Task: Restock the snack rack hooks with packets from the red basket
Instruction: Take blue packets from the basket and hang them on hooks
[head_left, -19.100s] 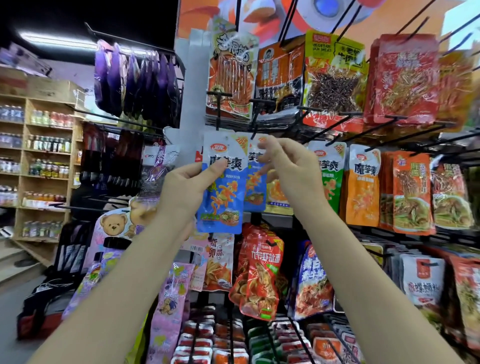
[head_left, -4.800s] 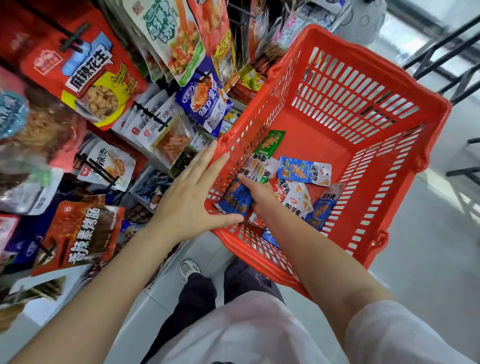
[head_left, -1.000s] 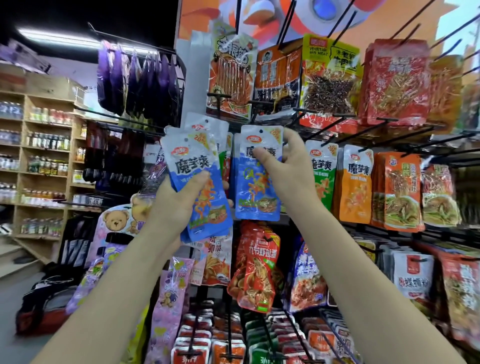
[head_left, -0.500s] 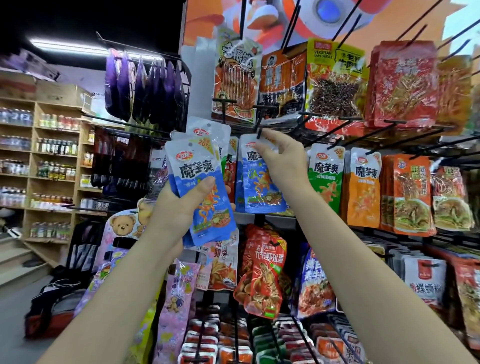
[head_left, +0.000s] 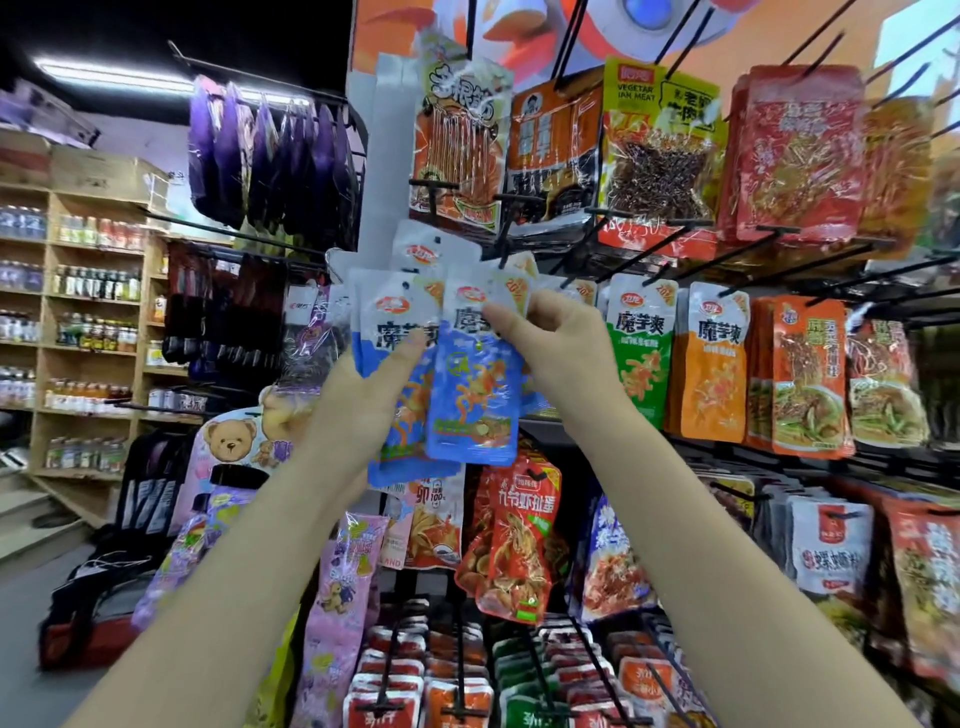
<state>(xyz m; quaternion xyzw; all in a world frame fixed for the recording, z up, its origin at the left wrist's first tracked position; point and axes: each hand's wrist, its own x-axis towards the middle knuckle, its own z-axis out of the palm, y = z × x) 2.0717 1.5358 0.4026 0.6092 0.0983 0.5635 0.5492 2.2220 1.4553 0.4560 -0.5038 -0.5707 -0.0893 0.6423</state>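
The right hand (head_left: 558, 345) pinches the top of one blue packet (head_left: 475, 395) between thumb and fingers. The left hand (head_left: 363, 395) grips a fanned stack of blue packets (head_left: 384, 317), thumb across their fronts, before the rack hooks (head_left: 566, 254).

Both bare forearms rise from the lower edge of the view and converge toward the centre. The left hand (head_left: 363, 389) is raised with its back toward the camera, fingers hidden, thumb extended upward and pressed flat against what it grips. The right hand (head_left: 556, 348) sits just beside it, slightly higher, wrist bent inward, fingers curled, thumb and forefinger closed in a pinch. The two hands are close but not touching
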